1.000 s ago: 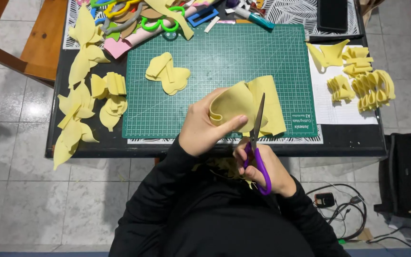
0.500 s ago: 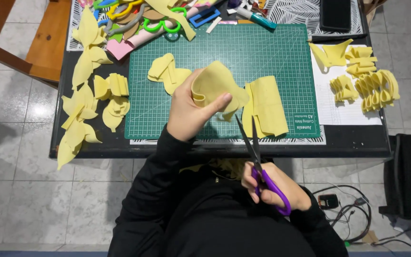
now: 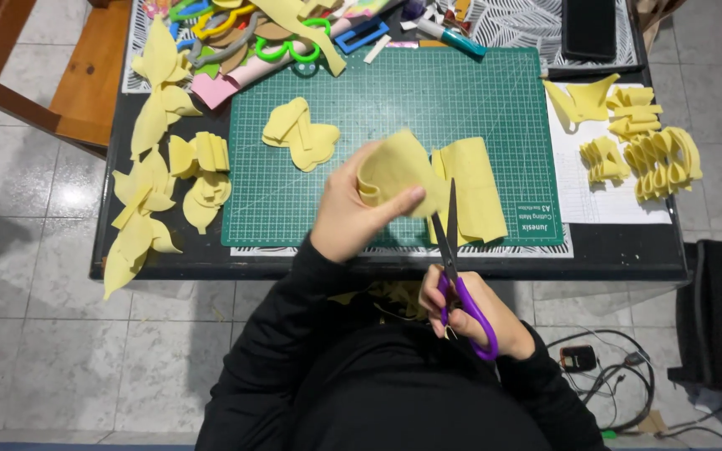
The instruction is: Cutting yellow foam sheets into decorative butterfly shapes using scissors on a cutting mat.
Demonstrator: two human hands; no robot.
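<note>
Now the left hand (image 3: 346,219) has raised its pinched yellow foam piece (image 3: 396,169), while the right hand (image 3: 471,313) grips purple scissors (image 3: 455,266), blades back at its edge.

Pale tiled floor (image 3: 35,351) under a black table (image 3: 628,255), wooden chair (image 3: 85,75) at its corner.

Green cutting mat (image 3: 394,100) mid table; yellow foam petals (image 3: 156,192) left, folded yellow bits (image 3: 658,159) right, black phone (image 3: 589,29) far right, wooden chair (image 3: 52,75) far left.
</note>
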